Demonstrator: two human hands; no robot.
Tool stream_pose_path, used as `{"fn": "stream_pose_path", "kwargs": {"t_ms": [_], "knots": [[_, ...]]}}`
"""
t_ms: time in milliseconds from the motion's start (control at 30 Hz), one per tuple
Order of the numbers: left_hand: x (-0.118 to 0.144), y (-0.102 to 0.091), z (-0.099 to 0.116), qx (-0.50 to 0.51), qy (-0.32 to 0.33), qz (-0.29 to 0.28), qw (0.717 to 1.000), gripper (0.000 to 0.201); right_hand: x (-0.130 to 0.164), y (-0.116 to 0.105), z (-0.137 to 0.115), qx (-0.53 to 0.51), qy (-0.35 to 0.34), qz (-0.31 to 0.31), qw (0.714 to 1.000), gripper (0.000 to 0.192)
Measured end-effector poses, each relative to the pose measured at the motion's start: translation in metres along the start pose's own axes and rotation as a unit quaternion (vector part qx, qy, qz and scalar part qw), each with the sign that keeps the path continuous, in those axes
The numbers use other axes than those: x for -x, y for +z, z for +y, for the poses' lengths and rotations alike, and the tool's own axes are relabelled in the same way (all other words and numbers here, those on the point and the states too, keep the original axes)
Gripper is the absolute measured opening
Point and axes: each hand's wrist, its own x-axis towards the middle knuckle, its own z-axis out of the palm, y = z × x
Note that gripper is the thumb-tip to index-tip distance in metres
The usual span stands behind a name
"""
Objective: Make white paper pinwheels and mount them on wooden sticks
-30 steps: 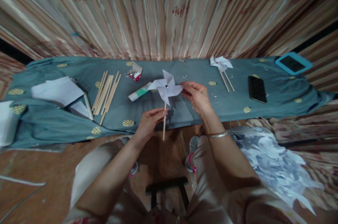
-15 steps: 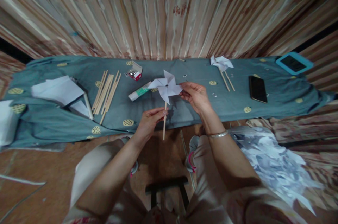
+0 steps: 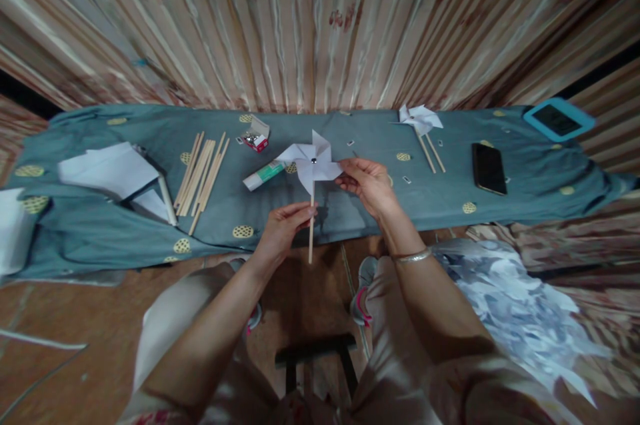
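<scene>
Pinwheel (image 3: 311,162), white paper on a wooden stick (image 3: 311,233), is what we are holding up over the near edge of the table (image 3: 125,225), in front of the striped curtain (image 3: 310,18). We are looking first at the one container here: a small box (image 3: 255,133) is sitting open on the blue cloth behind the pinwheel, and something small and shiny is showing inside, too small for us to tell what. We are pinching the stick with our left hand (image 3: 283,228), fingers closed round it just below the paper, so that the stick is standing upright with its lower end hanging past the table edge. Our right hand (image 3: 367,183) is touching the pinwheel's right blade, its thumb and fingertips nipped together on the paper tip while the other fingers are curling loosely. A glue stick (image 3: 264,175) is lying just left of the pinwheel, and a bundle of sticks (image 3: 203,173) is lying farther left, beside a stack of paper (image 3: 107,171). A second pinwheel (image 3: 421,121) is resting on the cloth to the right with two sticks under it, and a phone (image 3: 487,168) is lying beyond it. A tablet (image 3: 557,119) in a blue case is sitting at the far right corner.
</scene>
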Motion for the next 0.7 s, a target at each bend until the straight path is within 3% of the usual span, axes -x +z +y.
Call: {"fn": "stream_pose_path", "kwargs": {"t_ms": [700], "knots": [[-0.002,-0.002,0.002,0.0,0.019,0.014,1.0,0.034,0.005,0.005,0.012,0.064,0.003,-0.038,0.997,0.04]]}}
